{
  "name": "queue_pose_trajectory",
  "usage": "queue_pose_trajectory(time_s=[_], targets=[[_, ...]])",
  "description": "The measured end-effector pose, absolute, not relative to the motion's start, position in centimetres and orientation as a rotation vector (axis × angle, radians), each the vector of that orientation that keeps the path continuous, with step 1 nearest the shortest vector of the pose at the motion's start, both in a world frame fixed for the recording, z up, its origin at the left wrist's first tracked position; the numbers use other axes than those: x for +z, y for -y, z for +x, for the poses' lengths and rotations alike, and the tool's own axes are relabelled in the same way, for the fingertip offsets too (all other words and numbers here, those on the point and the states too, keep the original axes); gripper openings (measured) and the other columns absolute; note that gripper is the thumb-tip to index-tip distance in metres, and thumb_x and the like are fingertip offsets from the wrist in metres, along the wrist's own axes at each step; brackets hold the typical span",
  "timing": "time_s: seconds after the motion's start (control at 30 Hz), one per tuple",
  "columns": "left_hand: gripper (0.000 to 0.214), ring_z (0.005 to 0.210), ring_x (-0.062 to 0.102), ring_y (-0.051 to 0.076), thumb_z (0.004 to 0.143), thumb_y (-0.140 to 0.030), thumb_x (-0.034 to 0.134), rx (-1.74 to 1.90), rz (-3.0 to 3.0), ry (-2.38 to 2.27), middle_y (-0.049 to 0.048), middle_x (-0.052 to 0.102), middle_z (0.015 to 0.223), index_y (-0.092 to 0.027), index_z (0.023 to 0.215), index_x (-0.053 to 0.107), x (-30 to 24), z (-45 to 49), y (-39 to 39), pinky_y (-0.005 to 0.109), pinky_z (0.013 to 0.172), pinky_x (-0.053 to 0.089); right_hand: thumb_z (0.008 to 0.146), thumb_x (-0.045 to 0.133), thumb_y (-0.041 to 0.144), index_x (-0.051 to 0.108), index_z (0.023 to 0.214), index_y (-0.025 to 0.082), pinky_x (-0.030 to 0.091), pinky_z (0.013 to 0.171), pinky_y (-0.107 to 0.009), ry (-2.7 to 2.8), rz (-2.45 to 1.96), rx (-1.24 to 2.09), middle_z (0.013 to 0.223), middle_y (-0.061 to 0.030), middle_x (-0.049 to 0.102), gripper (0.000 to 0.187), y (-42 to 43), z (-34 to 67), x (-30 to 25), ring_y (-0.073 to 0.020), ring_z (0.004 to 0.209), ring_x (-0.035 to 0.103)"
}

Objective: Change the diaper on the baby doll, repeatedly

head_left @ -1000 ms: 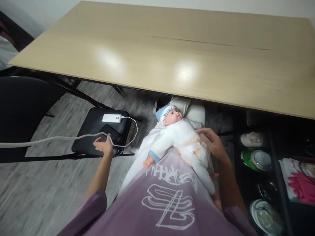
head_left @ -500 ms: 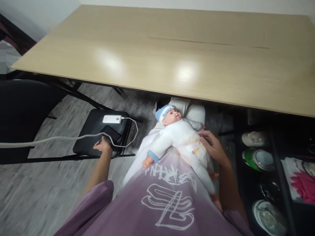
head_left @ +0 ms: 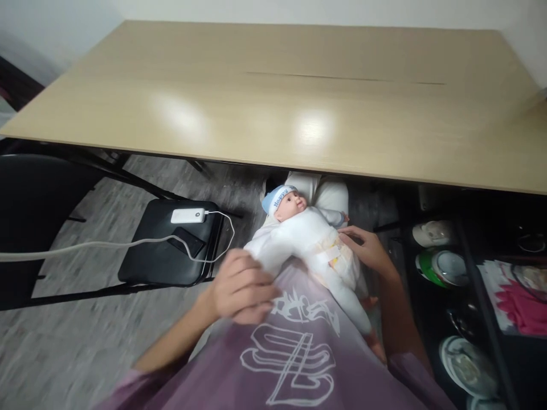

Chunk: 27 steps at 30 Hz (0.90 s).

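Note:
A baby doll (head_left: 314, 245) in white clothes and a blue cap lies on my lap, head toward the table. My right hand (head_left: 368, 249) rests flat on its belly at the nappy, fingers stretched out. My left hand (head_left: 240, 287) hovers over the doll's near arm with its fingers curled down; the doll's hand is hidden beneath it, and I cannot see whether anything is gripped. A dark phone (head_left: 187, 241) and a white power bank (head_left: 187, 216) lie on the black chair seat (head_left: 158, 267) to my left, joined by a white cable.
A long light-wood table (head_left: 282, 108) spans the view above my knees. A thick white cable (head_left: 77, 248) runs left across the chair. On the right, a dark shelf (head_left: 470, 285) holds bowls, cups and pink gloves (head_left: 521, 310). Grey floor lies below.
My left hand has left the phone on the chair and swung right to the doll's near arm. My right hand stays on the doll's belly. The view shifted slightly.

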State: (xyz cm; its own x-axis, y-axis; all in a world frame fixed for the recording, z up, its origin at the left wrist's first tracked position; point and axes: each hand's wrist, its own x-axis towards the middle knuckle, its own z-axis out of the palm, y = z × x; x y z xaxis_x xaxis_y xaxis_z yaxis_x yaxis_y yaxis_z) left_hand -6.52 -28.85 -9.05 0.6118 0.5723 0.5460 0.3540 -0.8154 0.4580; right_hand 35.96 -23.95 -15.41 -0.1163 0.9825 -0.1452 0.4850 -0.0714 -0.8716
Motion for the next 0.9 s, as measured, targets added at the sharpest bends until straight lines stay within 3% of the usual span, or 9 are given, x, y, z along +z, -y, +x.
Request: queue_pose_trajectory(time_s=[0.13,0.27,0.37,0.57,0.63,0.7,0.8,0.83,0.9], targets=[[0.031,0.120,0.069,0.026,0.115,-0.044,0.061,0.649,2.424,-0.456,0.0117,0.078,0.133,-0.021,0.132,0.074,-5.2,4.1,20.7,0.042,0.106,0.053,0.102,0.074,0.051,0.087,0.112,0.028,0.063,0.101,-0.045,1.670,-1.548,1.075,0.115,-0.0059,0.088,0.028,23.6,36.1,-15.6,-0.0316,0.109,0.083],[0.040,0.121,0.067,0.029,0.112,-0.049,0.068,0.393,2.380,-0.330,0.0134,0.076,0.135,-0.020,0.139,0.074,-7.5,8.9,15.9,0.043,0.108,0.049,0.102,0.074,0.045,0.086,0.113,0.027,0.064,0.098,-0.044,1.696,-1.508,0.949,0.108,-0.0060,0.088,0.024,22.4,36.9,-17.0,-0.0297,0.102,0.083],[0.036,0.122,0.065,0.030,0.111,-0.050,0.070,0.313,2.394,-0.326,0.0128,0.076,0.137,-0.021,0.131,0.078,-9.3,9.6,15.7,0.043,0.108,0.046,0.103,0.073,0.044,0.084,0.111,0.024,0.063,0.098,-0.047,1.671,-1.543,0.833,0.109,-0.0087,0.087,0.024,21.3,37.5,-17.9,-0.0300,0.101,0.082],[0.021,0.125,0.064,0.026,0.112,-0.039,0.068,0.469,2.247,-0.363,0.0099,0.078,0.135,-0.021,0.113,0.079,-8.1,8.4,17.6,0.041,0.114,0.043,0.110,0.064,0.037,0.077,0.136,0.026,0.053,0.120,-0.048,1.894,-1.199,0.918,0.141,-0.0113,0.077,0.031,21.5,34.7,-15.0,-0.0295,0.134,0.072],[0.020,0.119,0.066,0.024,0.111,-0.040,0.070,0.461,2.172,-0.336,0.0073,0.080,0.125,-0.022,0.111,0.078,-7.2,6.9,18.3,0.040,0.114,0.044,0.110,0.064,0.038,0.078,0.130,0.025,0.055,0.112,-0.044,1.958,-1.126,0.986,0.131,-0.0107,0.078,0.027,22.3,33.8,-13.3,-0.0287,0.125,0.073],[0.021,0.096,0.069,0.020,0.110,-0.042,0.071,0.341,2.068,-0.301,0.0032,0.080,0.100,-0.022,0.109,0.077,-6.3,5.3,19.0,0.036,0.104,0.049,0.111,0.064,0.043,0.080,0.111,0.024,0.057,0.097,-0.040,1.987,-1.192,1.056,0.107,-0.0075,0.078,0.025,23.3,34.0,-11.6,-0.0260,0.103,0.073],[0.028,0.063,0.058,0.014,0.113,-0.048,0.065,0.161,2.000,-0.241,-0.0043,0.067,0.071,-0.023,0.110,0.076,-5.6,4.7,19.1,0.031,0.086,0.051,0.114,0.057,0.052,0.076,0.091,0.022,0.050,0.080,-0.034,2.013,-1.348,1.343,0.087,-0.0028,0.073,0.042,25.4,36.7,-9.9,-0.0212,0.083,0.067],[0.030,0.061,0.057,0.014,0.115,-0.050,0.062,0.143,2.039,-0.228,-0.0044,0.066,0.070,-0.023,0.113,0.076,-5.5,5.5,18.9,0.031,0.086,0.051,0.114,0.055,0.056,0.075,0.089,0.022,0.048,0.076,-0.032,2.005,-1.395,1.464,0.086,-0.0024,0.073,0.046,26.1,37.9,-9.6,-0.0204,0.081,0.066],[0.031,0.078,0.067,0.019,0.114,-0.049,0.061,0.139,2.224,-0.236,0.0012,0.076,0.084,-0.023,0.120,0.075,-5.7,8.9,18.3,0.035,0.097,0.052,0.111,0.057,0.063,0.074,0.088,0.021,0.044,0.069,-0.030,1.939,-1.513,1.652,0.080,-0.0015,0.071,0.051,27.6,39.9,-9.5,-0.0194,0.075,0.063]])
